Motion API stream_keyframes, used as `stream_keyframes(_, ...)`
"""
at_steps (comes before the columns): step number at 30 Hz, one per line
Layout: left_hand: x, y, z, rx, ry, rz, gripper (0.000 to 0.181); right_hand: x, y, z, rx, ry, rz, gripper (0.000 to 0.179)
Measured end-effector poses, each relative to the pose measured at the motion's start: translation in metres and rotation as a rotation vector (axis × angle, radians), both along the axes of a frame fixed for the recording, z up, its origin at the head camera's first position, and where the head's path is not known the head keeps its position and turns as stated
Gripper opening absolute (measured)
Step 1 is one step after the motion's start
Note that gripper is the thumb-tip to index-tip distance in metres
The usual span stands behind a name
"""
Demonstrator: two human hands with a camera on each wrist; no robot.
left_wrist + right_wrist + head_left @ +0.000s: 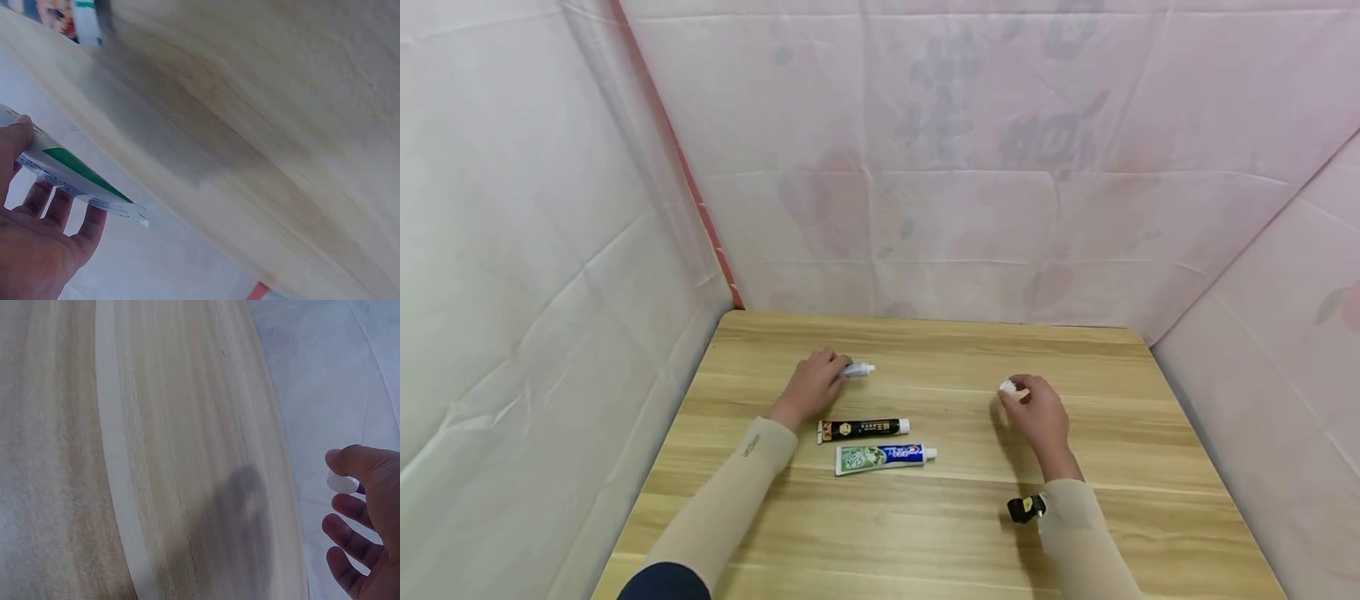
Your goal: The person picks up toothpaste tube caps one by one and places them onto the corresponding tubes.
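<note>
My left hand (pixel 812 385) holds a white toothpaste tube (pixel 854 370) with a green stripe, just above the table's far left part. Its narrow tip points right; in the left wrist view the flat end of this toothpaste tube (pixel 94 178) sticks out past the fingers. Farther right, my right hand (pixel 1043 417) pinches a small white cap (pixel 1007 387) between thumb and forefinger, over the table. The right wrist view shows the cap (pixel 342 482) under the thumb, with the other fingers loosely bent.
Nearer than the left hand, a black tube (pixel 863 429) with a white cap lies on the wooden table (pixel 970 533). Beside it lies a green and blue toothpaste tube (pixel 880 457), also capped. Pale sheets (pixel 955 225) enclose the table at the back and both sides.
</note>
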State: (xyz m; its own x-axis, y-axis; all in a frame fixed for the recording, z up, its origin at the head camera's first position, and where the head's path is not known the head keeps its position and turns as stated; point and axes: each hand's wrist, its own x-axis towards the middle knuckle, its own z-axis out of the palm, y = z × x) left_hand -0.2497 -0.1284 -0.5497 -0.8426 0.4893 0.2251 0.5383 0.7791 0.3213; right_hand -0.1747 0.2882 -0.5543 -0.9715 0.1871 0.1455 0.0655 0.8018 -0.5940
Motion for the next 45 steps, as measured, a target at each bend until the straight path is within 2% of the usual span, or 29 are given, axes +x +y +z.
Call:
stream_keyframes(6, 0.011, 0.006, 0.005, -0.012, 0.019, -0.045, 0.034, 0.007, -0.009, 0.007, 0.001, 0.036, 0.062, 0.037)
stream_keyframes(13, 0.024, 0.015, 0.009, -0.013, 0.048, -0.074, 0.035, 0.014, -0.025, 0.009, 0.078, 0.103, 0.126, 0.036)
stream_keyframes(19, 0.035, 0.023, 0.014, 0.036, 0.071, -0.104, 0.034, 0.021, -0.043, 0.015, 0.094, 0.161, 0.202, 0.031)
stream_keyframes(24, 0.042, 0.029, 0.016, 0.063, 0.083, -0.139, 0.035, 0.025, -0.058, 0.012, 0.116, 0.194, 0.274, 0.03)
stream_keyframes(31, 0.051, 0.037, 0.019, 0.037, 0.085, -0.156, 0.036, 0.028, -0.078, 0.016, 0.09, 0.273, 0.343, 0.028)
stream_keyframes(40, 0.06, 0.048, 0.023, 0.048, 0.124, -0.195, 0.034, 0.029, -0.096, 0.027, 0.087, 0.313, 0.382, 0.03)
stream_keyframes(45, 0.062, 0.054, 0.021, 0.046, 0.142, -0.212, 0.034, 0.03, -0.101, 0.03, 0.042, 0.343, 0.407, 0.03)
